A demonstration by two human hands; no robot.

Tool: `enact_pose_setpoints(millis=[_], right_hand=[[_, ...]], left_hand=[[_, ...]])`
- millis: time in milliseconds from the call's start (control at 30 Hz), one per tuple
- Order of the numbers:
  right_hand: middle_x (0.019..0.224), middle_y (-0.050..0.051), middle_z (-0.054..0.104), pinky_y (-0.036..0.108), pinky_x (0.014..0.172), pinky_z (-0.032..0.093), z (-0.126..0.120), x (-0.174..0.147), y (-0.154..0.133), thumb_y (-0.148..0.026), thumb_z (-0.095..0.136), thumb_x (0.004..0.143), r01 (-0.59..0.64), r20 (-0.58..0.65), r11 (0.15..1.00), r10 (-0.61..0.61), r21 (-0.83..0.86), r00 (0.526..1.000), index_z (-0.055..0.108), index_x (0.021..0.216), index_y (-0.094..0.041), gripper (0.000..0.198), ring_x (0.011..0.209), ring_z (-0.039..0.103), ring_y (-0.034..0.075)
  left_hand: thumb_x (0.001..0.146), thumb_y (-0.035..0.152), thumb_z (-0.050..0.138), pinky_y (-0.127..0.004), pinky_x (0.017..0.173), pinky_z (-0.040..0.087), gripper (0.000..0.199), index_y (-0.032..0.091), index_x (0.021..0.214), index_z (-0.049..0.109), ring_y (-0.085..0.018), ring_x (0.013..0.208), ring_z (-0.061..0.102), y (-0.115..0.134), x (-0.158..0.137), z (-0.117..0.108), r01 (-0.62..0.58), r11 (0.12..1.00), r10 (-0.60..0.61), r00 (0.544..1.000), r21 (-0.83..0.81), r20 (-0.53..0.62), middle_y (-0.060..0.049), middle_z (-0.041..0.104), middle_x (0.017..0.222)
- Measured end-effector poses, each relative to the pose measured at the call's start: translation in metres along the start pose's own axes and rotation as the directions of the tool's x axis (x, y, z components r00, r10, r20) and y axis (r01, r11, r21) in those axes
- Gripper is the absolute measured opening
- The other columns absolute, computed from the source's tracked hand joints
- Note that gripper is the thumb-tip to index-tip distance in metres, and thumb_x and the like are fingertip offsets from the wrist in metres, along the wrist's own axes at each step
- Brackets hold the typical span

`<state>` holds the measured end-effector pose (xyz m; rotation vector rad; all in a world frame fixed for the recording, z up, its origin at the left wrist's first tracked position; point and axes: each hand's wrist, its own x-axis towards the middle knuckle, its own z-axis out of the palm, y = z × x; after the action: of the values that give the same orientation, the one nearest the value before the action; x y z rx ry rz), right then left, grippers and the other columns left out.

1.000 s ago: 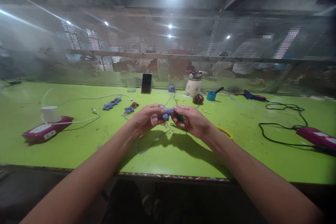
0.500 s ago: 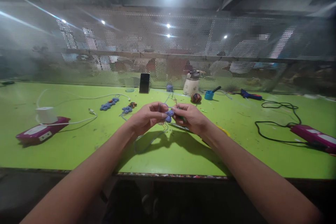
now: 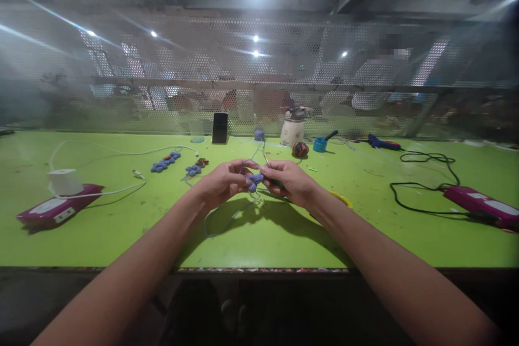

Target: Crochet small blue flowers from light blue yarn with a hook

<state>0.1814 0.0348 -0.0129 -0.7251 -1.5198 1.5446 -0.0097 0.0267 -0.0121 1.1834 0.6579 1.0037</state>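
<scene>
My left hand [image 3: 227, 181] pinches a small purple crocheted piece [image 3: 254, 181] between thumb and fingers, above the green table. Purple yarn [image 3: 251, 161] passes over its fingers, and a loose strand [image 3: 213, 233] loops down onto the tabletop. Close beside it, my right hand [image 3: 290, 179] is closed around a crochet hook [image 3: 265, 155]; its thin metal shaft points up and part of a green handle shows in the palm. The hook's tip is too small to make out. Behind the hands sits a ball of purple yarn [image 3: 259, 134].
Purple crocheted flowers [image 3: 165, 162] lie left. A phone [image 3: 220, 128], white jug [image 3: 292, 127], dark multicoloured yarn ball [image 3: 300, 150] and blue pot [image 3: 320, 145] stand behind. A yellow-handled tool [image 3: 341, 199] lies under my right wrist. Power strips [image 3: 60, 208] with cables flank both sides.
The purple piece has turned and tilted in my left fingers. My right hand has shifted slightly, and the hook's shaft now stands more clearly visible. The whole view has moved a little.
</scene>
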Motion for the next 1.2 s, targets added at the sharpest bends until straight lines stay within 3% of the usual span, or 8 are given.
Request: enact_pose_setpoints(millis=[433,567,633,833,1200], right_hand=[[0.056,-0.002,0.056,0.017,0.035,0.018,-0.002,0.004,0.007,-0.047,0.077,0.073,-0.055,-0.017,0.998,0.055,-0.003,0.998,0.057,0.068,-0.014,0.039,0.039,0.040,0.004],[0.058,-0.001,0.056,0.018,0.037,0.020,-0.002,0.004,0.008,-0.050,0.077,0.072,-0.047,-0.021,0.999,0.046,-0.017,0.999,0.058,0.067,-0.013,0.042,0.042,0.042,0.005],[0.057,-0.002,0.055,0.019,0.038,0.020,-0.002,0.003,0.008,-0.048,0.079,0.070,-0.036,-0.018,0.999,0.035,-0.026,0.999,0.058,0.065,-0.013,0.041,0.043,0.042,0.005],[0.053,-0.005,0.051,0.021,0.041,0.020,-0.007,0.002,0.006,-0.036,0.085,0.063,-0.034,-0.004,0.998,0.033,-0.049,0.999,0.064,0.072,-0.012,0.033,0.043,0.039,0.005],[0.048,-0.005,0.051,0.020,0.041,0.017,-0.010,0.002,0.005,-0.037,0.085,0.063,-0.074,0.053,0.997,0.075,-0.020,0.996,0.058,0.071,-0.014,0.036,0.041,0.038,0.006]], left_hand=[[0.069,0.002,0.074,-0.027,0.072,0.051,0.029,0.012,0.096,0.070,-0.015,0.075,0.067,-0.004,0.005,-0.007,0.012,1.000,-0.011,0.996,0.018,-0.086,-0.007,0.072,0.083],[0.086,0.018,0.067,-0.032,0.072,0.055,0.019,0.013,0.104,0.065,-0.016,0.080,0.066,-0.005,0.006,-0.009,0.051,0.997,-0.045,0.995,0.062,-0.087,-0.006,0.069,0.096],[0.092,0.029,0.062,-0.037,0.075,0.057,0.025,0.014,0.112,0.062,-0.019,0.088,0.066,-0.006,0.006,-0.008,0.069,0.994,-0.062,0.995,0.090,-0.079,-0.008,0.066,0.108],[0.092,0.032,0.060,-0.044,0.085,0.055,0.034,0.016,0.122,0.059,-0.024,0.102,0.064,-0.006,0.007,-0.003,0.061,0.987,-0.048,0.995,0.151,-0.091,-0.011,0.062,0.123],[0.093,0.033,0.060,-0.046,0.086,0.055,0.036,0.017,0.124,0.058,-0.024,0.104,0.063,-0.002,0.007,0.001,0.094,0.983,-0.063,0.980,0.158,-0.190,-0.011,0.061,0.124]])
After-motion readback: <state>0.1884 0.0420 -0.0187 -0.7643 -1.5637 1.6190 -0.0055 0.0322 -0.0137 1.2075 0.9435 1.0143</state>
